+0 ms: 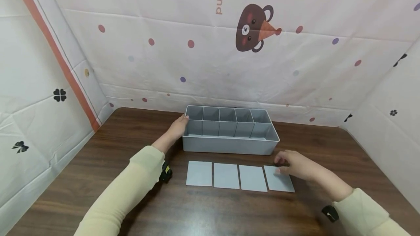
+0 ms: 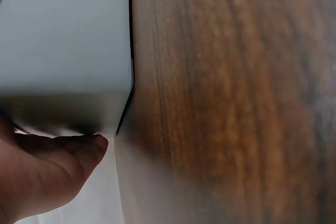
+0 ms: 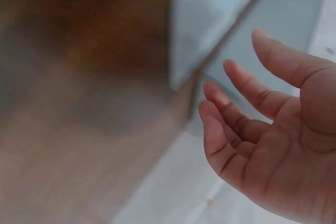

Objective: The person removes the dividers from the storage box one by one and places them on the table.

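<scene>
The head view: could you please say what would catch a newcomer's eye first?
Probably the brown bear print, sideways on the white backdrop behind the table. Next would come the grey divided box, the left hand at its left end, then four pale panels lined up in front, the right hand at the rightmost.

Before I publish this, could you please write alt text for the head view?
A person's left hand touches one end of a grey divided box on a wooden table; the right hand hovers over the rightmost of four panels.
</scene>
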A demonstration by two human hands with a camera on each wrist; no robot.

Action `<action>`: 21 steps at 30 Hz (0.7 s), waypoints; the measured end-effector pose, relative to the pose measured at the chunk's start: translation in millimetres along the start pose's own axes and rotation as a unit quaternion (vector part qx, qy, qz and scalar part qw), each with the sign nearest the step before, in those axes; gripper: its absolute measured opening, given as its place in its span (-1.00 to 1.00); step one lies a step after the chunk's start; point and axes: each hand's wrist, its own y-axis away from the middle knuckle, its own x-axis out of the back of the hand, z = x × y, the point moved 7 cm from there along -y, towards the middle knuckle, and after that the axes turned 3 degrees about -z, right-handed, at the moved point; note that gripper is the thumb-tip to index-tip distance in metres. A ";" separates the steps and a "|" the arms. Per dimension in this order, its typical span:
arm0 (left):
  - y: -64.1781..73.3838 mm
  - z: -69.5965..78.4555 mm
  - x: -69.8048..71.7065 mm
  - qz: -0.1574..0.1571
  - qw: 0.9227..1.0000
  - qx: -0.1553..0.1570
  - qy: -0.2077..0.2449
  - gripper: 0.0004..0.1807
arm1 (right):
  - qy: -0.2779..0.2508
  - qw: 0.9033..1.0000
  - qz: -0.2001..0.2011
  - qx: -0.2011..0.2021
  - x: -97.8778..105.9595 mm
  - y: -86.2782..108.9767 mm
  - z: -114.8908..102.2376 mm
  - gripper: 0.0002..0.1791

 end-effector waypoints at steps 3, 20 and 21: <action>-0.2 0.3 -0.3 0.006 1.000 -0.007 0.004 -0.32 | -0.001 1.000 0.007 0.005 17.7 3.1 -7.2 -0.78; -1.1 2.1 -0.8 -0.007 0.999 -0.025 0.028 -0.34 | 0.027 0.998 0.061 0.014 131.4 -36.2 -60.9 -0.71; -1.2 2.5 -0.8 -0.007 0.999 -0.025 0.029 -0.34 | 0.026 0.998 0.061 0.015 134.4 -40.2 -62.2 -0.72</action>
